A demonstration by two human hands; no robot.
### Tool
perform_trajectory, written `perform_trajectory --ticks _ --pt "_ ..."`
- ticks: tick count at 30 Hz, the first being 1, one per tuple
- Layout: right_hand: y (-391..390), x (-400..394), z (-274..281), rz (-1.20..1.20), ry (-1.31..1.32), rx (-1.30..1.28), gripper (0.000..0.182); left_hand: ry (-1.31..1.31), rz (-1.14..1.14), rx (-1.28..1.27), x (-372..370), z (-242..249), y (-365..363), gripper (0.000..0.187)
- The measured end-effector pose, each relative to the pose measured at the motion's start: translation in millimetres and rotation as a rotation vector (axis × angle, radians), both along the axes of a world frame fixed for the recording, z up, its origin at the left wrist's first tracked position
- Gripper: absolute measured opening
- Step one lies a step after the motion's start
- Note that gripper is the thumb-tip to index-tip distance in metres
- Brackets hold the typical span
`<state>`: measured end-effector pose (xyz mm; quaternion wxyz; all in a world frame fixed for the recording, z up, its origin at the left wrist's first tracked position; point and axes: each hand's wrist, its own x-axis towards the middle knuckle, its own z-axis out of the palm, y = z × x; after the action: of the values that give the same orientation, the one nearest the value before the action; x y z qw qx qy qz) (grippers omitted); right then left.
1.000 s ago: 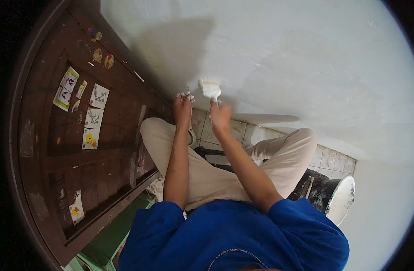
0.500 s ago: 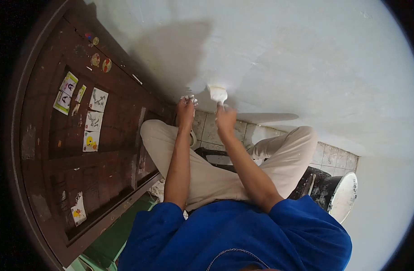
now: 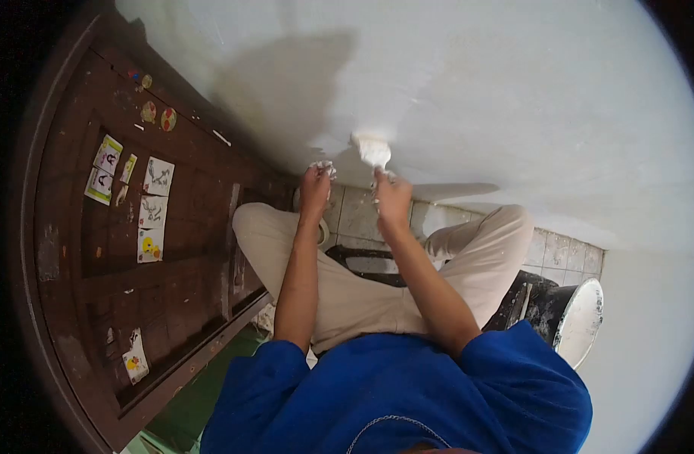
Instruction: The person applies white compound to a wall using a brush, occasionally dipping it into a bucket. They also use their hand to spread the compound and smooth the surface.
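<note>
My right hand (image 3: 393,198) grips the handle of a paintbrush (image 3: 374,150) coated in white. The brush's wide tip rests against, or very close to, the pale wall (image 3: 475,113). Left of it, my left hand (image 3: 314,192) is closed around a small crumpled, white-smeared wad (image 3: 324,167), perhaps a rag. That hand is held near the wall's lower part, and its exact contact with the wall cannot be made out.
A brown wooden door (image 3: 188,234) with stickers stands on my left. To my right is a black, paint-spattered bucket (image 3: 547,314) with a whitish rim or inside. Grey floor tiles (image 3: 358,216) run along the wall's foot, in front of my bent legs (image 3: 483,257).
My right hand and the brush have shifted slightly to the right, and the brush now looks sharper. The left hand moved a little right in view. The camera view has tilted slightly.
</note>
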<state>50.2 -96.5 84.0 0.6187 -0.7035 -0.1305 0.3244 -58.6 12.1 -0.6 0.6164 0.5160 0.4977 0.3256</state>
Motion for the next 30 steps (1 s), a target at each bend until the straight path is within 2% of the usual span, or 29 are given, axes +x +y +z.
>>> perform_trajectory --ticks 2,3,5,8,11,14,17,20,23,26,28,30 --pt "-9.7 -4.1 61.6 0.056 0.011 0.015 0.033 0.069 -0.047 0.032 1.7 -9.8 3.8 0.025" --pt "-15.8 -6.8 61.1 0.063 -0.032 0.025 0.033 0.067 -0.052 0.04 3.0 -7.7 2.7 0.025" --pt "-25.8 -11.4 57.3 0.072 -0.122 0.05 0.032 0.061 -0.066 0.062 8.0 -1.4 1.8 0.026" --pt "-18.7 -4.9 10.7 -0.008 0.034 -0.053 0.031 0.056 -0.082 0.047 15.9 5.7 0.4 0.026" --pt "0.3 12.9 -10.8 -0.077 0.108 -0.055 0.024 0.232 -0.116 0.1 14.6 16.8 -4.9 0.026" --pt "-8.2 9.7 37.3 -0.044 0.114 0.085 0.022 0.236 -0.158 0.107 7.2 14.4 -6.3 0.026" --pt "-22.4 3.9 69.7 -0.044 0.015 0.103 0.031 0.226 -0.128 0.1 7.2 14.7 -9.4 0.026" --pt "-29.3 -5.5 62.2 -0.045 0.161 0.034 0.022 0.196 -0.195 0.173 7.6 8.4 -5.7 0.027" --pt "-18.8 8.9 -10.2 -0.072 0.172 -0.058 0.023 0.181 -0.153 0.125 14.9 6.0 -4.7 0.028" --pt "-12.0 24.0 35.4 -0.087 0.23 0.092 0.023 0.27 -0.168 0.155 11.9 17.0 -8.5 0.027" --pt "-21.9 19.8 63.3 -0.052 0.173 0.155 0.02 0.193 -0.139 0.143 5.3 17.7 -18.4 0.027" --pt "-31.7 10.1 113.3 -0.044 0.13 0.175 0.024 0.158 -0.132 0.15 12.1 22.4 -12.1 0.026"
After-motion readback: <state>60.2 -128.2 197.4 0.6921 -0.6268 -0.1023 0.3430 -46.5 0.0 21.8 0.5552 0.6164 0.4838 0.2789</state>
